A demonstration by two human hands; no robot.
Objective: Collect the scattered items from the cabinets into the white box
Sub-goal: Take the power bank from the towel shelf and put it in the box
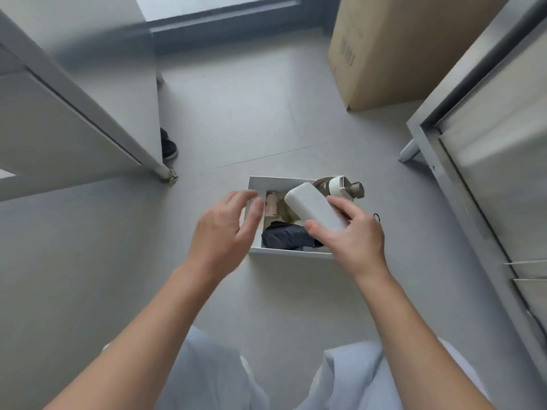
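Down on the grey floor [236,113], between two grey cabinets, sits one white box [290,251]. One cabinet [59,119] stands on the person's left and the other cabinet [488,143] on the right.

Two bare hands reach over the box. The left hand [228,223] hovers above the box's left wall with its fingers stretched and loosely spread, holding nothing. The right hand [355,235] grips one rounded white case [313,208]. The thumb is under the case's near end and the fingers are curled along its right side, so it is held tilted above the middle of the box.

Three things lie inside the box. One dark folded bundle [284,236] rests against the near wall. One small pink item [271,205] sits by the left wall. One pale bottle [340,186] is at the far right corner, and its brownish nozzle pokes past the rim.

On the floor just right of the box lies one small black loop [376,216]. One tall cardboard carton [399,48] stands further back on the right. One dark shoe [168,145] peeks out behind the left cabinet. The person's pale trouser legs [213,374] fill the bottom of the view.
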